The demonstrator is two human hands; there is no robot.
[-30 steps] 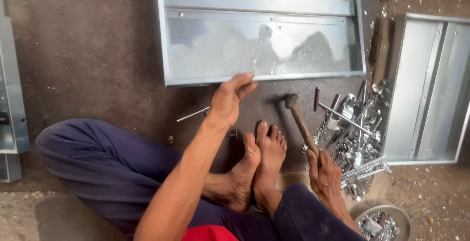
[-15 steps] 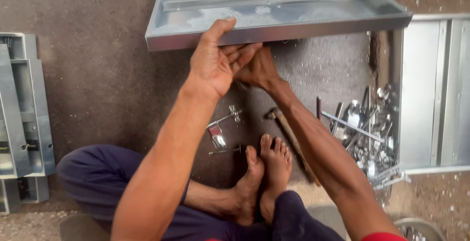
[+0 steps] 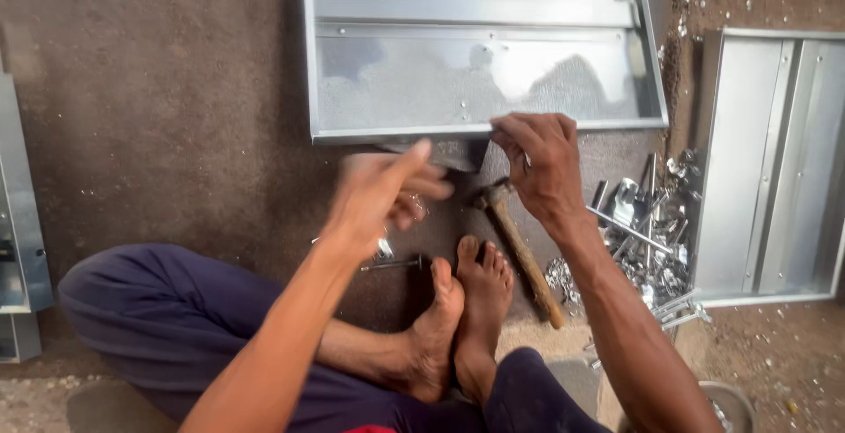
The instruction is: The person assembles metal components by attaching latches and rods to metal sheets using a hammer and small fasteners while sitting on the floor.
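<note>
- The big metal tray (image 3: 480, 63) is lying flat on the floor (image 3: 158, 116) again. Half a second ago it was tipped up on its near edge with both hands bunched under that rim, so it's come back down.
- Right hand (image 3: 541, 165) is still at the tray's near rim, fingers curled over the edge. There's something thin and shiny pinched in the fingertips, but it's too small to tell what it is.
- Left hand (image 3: 383, 191) has pulled off the rim and sits just below it, over the floor. It's motion-blurred, the fingers look loosely half-curled, and I honestly can't tell if it's holding anything.
- Hammer (image 3: 519, 248) with the wooden handle lies on the floor between the right hand and the bare feet (image 3: 462, 319). Its head is up near the tray and the handle runs down to the right, same spot as before, and nobody's touching it.
- A long bolt (image 3: 392, 265) lies just left of the toes, right under the left hand.
- The pile of shiny metal bits (image 3: 647, 239) sits right of the hammer, beside the right forearm, looks unchanged.
- Second tray (image 3: 775, 165) is flat at the right edge, well apart from both hands.
- More sheet-metal pieces (image 3: 18, 222) at the far left edge, further out of view than half a second ago since the camera swung.
</note>
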